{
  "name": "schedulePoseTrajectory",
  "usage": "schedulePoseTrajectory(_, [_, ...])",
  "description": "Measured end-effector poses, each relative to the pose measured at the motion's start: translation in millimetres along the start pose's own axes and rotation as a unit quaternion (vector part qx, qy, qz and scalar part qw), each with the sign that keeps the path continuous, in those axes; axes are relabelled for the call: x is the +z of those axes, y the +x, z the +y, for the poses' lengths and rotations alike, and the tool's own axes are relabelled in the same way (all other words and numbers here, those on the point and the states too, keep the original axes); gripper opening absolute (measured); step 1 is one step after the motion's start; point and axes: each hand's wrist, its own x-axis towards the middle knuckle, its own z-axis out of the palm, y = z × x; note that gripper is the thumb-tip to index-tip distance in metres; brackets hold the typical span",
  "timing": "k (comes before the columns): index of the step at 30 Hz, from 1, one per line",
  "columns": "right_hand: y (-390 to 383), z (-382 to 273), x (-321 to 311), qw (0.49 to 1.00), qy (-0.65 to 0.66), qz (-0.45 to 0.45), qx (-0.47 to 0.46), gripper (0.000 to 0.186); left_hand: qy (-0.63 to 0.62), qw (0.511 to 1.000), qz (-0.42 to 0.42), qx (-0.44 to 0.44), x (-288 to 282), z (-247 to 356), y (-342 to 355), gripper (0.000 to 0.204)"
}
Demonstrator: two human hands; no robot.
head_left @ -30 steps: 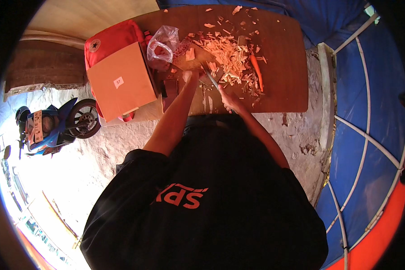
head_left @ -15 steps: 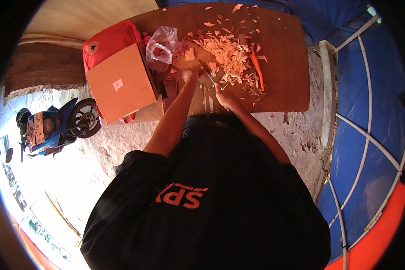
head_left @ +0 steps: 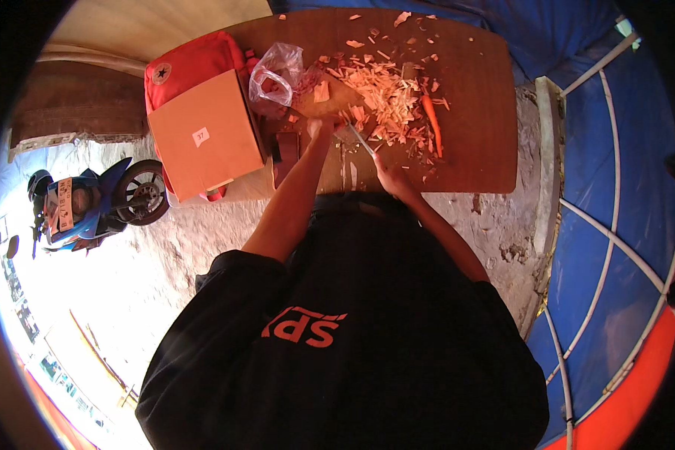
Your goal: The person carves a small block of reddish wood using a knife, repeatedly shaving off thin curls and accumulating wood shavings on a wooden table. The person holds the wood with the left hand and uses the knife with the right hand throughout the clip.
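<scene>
Starting on your far left, there's the blue motorbike (head_left: 90,201) parked off the table, then the red bag (head_left: 195,66) with the cardboard box (head_left: 206,136) on the table's left end. Next over is the clear plastic bag (head_left: 276,73), slumped open, with small pinkish bits (head_left: 307,79) just right of it. Near side of that, a dark flat thing (head_left: 286,156) lies beside your forearm, can't make out what it is.

Your left hand (head_left: 319,127) is curled up at the near edge of the tan board (head_left: 343,91). Honestly can't tell if it's pinching anything, your fingers hide it. Just beyond it sits a bigger pale chunk (head_left: 321,91), so I'd say that one's left uncut.

Then there's the knife (head_left: 361,140), blade angled far and left toward your other hand. Your right hand (head_left: 391,178) is wrapped round its handle, fingers closed.

Right of the board is the heap of cut strips (head_left: 390,96), and it's big, so I'd guess most of the cutting is done. No tidying yet though: scraps (head_left: 403,19) are scattered to the far edge. Rightmost, a long orange thing (head_left: 432,126), carrot-like, looks whole.
</scene>
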Motion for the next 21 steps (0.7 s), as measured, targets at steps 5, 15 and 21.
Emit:
schedulePoseTrajectory(5, [23.0,-17.1,-11.9,0.988,0.086,-0.028,0.124,0.092,-0.054,0.995,-0.054,0.067,-24.7,22.0,-50.1,0.027])
schedulePoseTrajectory(15, [17.9,-9.4,-8.4,0.975,0.177,-0.035,0.127,0.093,0.035,0.994,0.009,0.108,-5.4,18.7,-41.9,0.025])
schedulePoseTrajectory(21, [8.4,-11.3,-6.3,0.968,0.218,-0.06,0.108,0.087,0.074,0.991,0.03,0.107,-10.6,25.0,-55.8,0.02])
